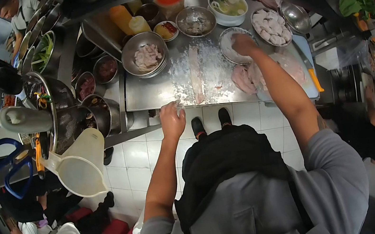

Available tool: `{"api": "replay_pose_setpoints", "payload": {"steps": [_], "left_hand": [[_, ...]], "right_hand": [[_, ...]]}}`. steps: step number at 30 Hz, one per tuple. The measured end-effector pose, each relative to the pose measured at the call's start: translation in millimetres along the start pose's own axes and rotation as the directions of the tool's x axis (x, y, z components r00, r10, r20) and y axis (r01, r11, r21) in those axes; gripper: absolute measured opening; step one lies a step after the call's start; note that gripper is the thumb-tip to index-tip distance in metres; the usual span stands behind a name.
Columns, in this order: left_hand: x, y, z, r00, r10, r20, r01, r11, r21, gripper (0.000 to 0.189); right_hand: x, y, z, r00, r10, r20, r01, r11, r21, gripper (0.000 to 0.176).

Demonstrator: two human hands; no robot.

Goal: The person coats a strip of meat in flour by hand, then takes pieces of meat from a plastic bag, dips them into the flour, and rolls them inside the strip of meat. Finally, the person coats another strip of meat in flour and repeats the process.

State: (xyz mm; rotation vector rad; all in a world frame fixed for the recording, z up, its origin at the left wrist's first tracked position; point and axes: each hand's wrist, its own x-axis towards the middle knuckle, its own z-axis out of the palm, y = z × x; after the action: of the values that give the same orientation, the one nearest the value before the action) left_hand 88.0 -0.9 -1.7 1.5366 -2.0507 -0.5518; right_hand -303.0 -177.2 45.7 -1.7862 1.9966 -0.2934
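Toward the table's back right corner, the bowl of white powder is reached into by the right hand; its fingers point down, and whether any powder is pinched in that grip cannot be told. By the front edge, left of the middle, the left hand is rested with its grip loose, nothing being seen in it. Between the hands, the pale strip is laid back to front on dusted metal, its near end close to the front edge; it could be dragged off there if brushed by the apron. The bowl could be tipped if its rim were pressed by the wrist. At the table's right end, the knife might be knocked from the board by the right arm, since its handle is left jutting past the board's edge.
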Motion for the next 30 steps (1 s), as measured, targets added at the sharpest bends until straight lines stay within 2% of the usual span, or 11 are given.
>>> {"api": "replay_pose_setpoints", "payload": {"steps": [1, 4, 7, 8, 11, 12, 15, 18, 21, 27, 30], "left_hand": [[7, 1, 1, 1.0, -0.012, -0.003, 0.011, 0.998, -0.061, 0.038], [30, 15, 5, 0.981, -0.175, 0.087, 0.195, 0.9, -0.389, 0.039], [63, 33, 18, 0.903, -0.304, 0.304, 0.429, 0.579, -0.693, 0.041], [70, 36, 22, 0.865, -0.318, 0.389, 0.497, 0.433, -0.752, 0.042], [80, 32, 37, 0.837, -0.234, 0.494, 0.546, 0.318, -0.775, 0.035], [82, 21, 46, 0.832, -0.252, 0.494, 0.549, 0.498, -0.671, 0.033], [76, -5, 63, 0.851, -0.251, 0.462, 0.431, 0.836, -0.339, 0.025], [74, 7, 48, 0.923, -0.095, 0.373, 0.191, 0.955, -0.228, 0.02], [72, 4, 49, 0.957, 0.073, 0.281, -0.021, 0.983, -0.182, 0.02], [70, 2, 45, 0.949, 0.174, 0.263, -0.115, 0.968, -0.225, 0.021], [70, 2, 44, 0.935, 0.202, 0.292, -0.152, 0.971, -0.185, 0.022]], "right_hand": [[-5, 0, 1, 0.982, -0.08, -0.17, 0.076, 0.997, -0.034, 0.043], [-31, -21, 1, 0.992, -0.004, 0.129, -0.069, 0.828, 0.556, 0.04], [-77, -73, 44, 0.971, -0.049, 0.232, -0.182, 0.476, 0.86, 0.03], [-84, -76, 66, 0.957, -0.065, 0.281, -0.227, 0.433, 0.872, 0.028], [-101, -78, 138, 0.956, -0.041, 0.29, -0.255, 0.373, 0.892, 0.026], [-107, -80, 149, 0.962, -0.022, 0.271, -0.245, 0.367, 0.898, 0.025], [-131, -92, 129, 0.987, -0.037, 0.155, -0.036, 0.896, 0.442, 0.023], [-139, -81, 144, 0.991, -0.131, 0.022, 0.114, 0.923, 0.367, 0.023], [-146, -80, 150, 0.924, -0.284, -0.255, 0.348, 0.901, 0.26, 0.023], [-161, -90, 137, 0.791, -0.6, -0.124, 0.601, 0.799, -0.032, 0.012], [-161, -95, 137, 0.764, -0.641, -0.079, 0.626, 0.764, -0.155, 0.007]]}}
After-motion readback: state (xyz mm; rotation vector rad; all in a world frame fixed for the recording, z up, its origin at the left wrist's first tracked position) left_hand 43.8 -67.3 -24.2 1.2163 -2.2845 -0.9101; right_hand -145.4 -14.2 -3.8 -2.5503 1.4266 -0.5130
